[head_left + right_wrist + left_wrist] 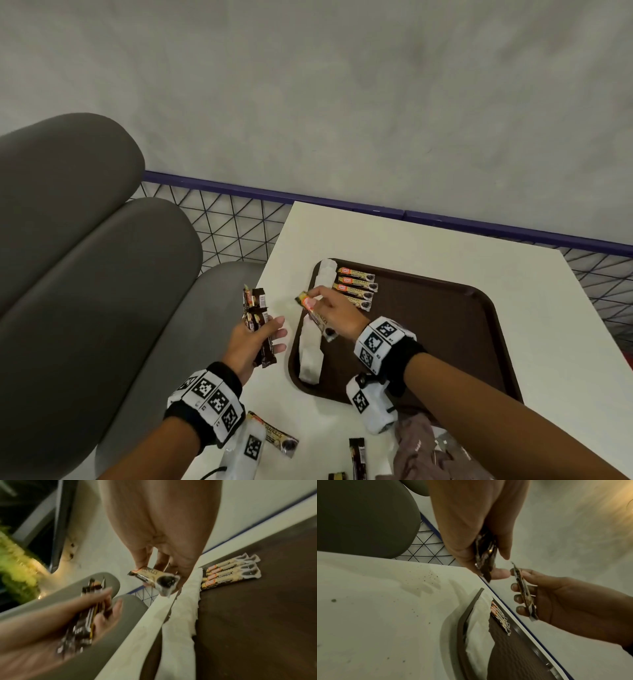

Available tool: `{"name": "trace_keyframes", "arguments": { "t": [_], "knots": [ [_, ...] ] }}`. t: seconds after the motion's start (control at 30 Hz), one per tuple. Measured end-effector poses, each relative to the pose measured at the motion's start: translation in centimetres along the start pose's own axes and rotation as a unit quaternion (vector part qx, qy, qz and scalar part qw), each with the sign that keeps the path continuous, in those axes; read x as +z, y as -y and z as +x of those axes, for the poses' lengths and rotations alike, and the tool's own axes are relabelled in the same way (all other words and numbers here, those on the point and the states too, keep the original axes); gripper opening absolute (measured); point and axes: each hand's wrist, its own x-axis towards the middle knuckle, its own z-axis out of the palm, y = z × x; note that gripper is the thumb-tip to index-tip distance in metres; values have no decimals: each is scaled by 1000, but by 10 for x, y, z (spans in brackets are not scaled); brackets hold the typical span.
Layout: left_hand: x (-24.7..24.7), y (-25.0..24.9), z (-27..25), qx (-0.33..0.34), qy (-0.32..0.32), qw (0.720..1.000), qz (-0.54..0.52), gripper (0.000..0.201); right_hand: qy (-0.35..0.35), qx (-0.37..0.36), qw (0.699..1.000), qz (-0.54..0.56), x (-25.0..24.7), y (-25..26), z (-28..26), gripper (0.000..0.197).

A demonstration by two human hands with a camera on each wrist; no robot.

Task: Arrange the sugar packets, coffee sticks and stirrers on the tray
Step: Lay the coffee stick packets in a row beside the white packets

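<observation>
Fingers of our right hand pinch one yellow coffee stick, thumb on top and fingertips curled beneath, the wrist hovering over the left edge of the brown tray. Its long axis runs diagonally, orange end pointing away toward the table's far left, dark-printed end toward us. Our left hand is raised left of the tray, fingers wrapped round a bundle of dark brown sticks standing nearly upright. Four yellow sticks lie side by side on the tray, crosswise, beside a row of white packets.
</observation>
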Motion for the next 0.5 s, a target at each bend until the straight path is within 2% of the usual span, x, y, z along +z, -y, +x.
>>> {"name": "trace_keyframes", "arguments": {
  "t": [0.1, 0.2, 0.37, 0.5],
  "knots": [
    [6, -2, 2, 9, 11, 1000, 11, 17, 50, -39, 996, -55, 6, -8, -4, 26],
    [11, -1, 3, 18, 14, 999, 39, 25, 53, -56, 995, -60, 7, -8, -6, 26],
    [13, 3, 8, 24, -4, 999, 43, 30, 48, 9, 998, 29, -3, -9, -10, 24],
    [13, 4, 12, 33, -26, 999, 8, 30, 27, 59, 988, 138, -14, -19, -15, 7]
  ]
}}
